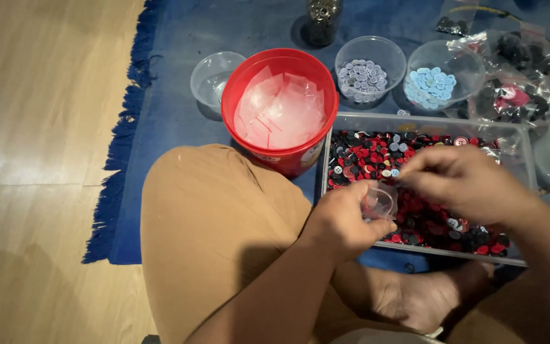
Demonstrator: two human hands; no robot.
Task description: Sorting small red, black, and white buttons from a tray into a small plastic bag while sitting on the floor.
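The small clear bag (380, 202) is pinched open in the left hand (342, 220), over the near edge of the clear tray (522, 150) of red and black buttons. The right hand (463, 181) pinches 1 pale button (394, 172) just above it. This looks like the filling step; next, the button needs a careful drop into the bag's mouth.

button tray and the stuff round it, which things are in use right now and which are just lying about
In use:
left hand holding a small clear bag
right hand pinching a pale button
clear tray of red, black and pale buttons

Lying about:
red bucket of empty clear bags
empty clear bowl
bowl of grey buttons
bowl of light blue buttons
bagged dark buttons
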